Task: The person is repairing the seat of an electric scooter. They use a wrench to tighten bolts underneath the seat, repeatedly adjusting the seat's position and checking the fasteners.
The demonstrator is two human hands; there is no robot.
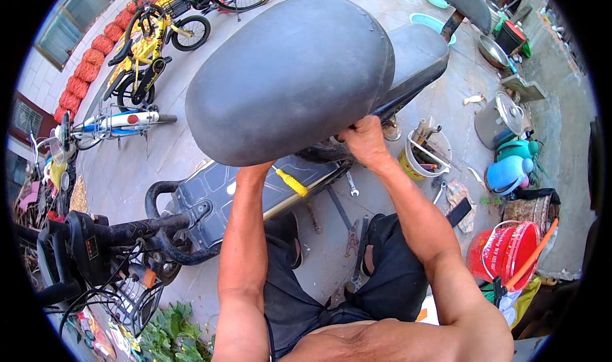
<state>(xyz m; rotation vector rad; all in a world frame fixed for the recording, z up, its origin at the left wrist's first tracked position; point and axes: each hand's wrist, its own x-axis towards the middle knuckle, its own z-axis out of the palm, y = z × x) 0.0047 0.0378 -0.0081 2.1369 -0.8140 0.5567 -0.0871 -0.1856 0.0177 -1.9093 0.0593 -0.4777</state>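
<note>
A large black scooter seat (290, 75) fills the upper middle, above the footboard of an electric scooter. My left hand (256, 169) reaches under its near edge; only the wrist side shows, and the fingers are hidden beneath the seat. At the seat's lower right edge my right hand (364, 139) is closed, its fingers curled against the underside. What they grip is covered. A yellow-handled screwdriver (291, 181) lies over the footboard (217, 193), close to my left wrist. Behind the front seat are the rear seat (417, 53) and a padded backrest (464, 5).
A wrench (352, 183) and pliers (352, 242) lie on the ground near my feet. To the right stand a tool bucket (414, 167) and a red bucket (503, 250). The handlebar (80, 250) juts at lower left; a yellow bicycle (150, 72) is parked beyond.
</note>
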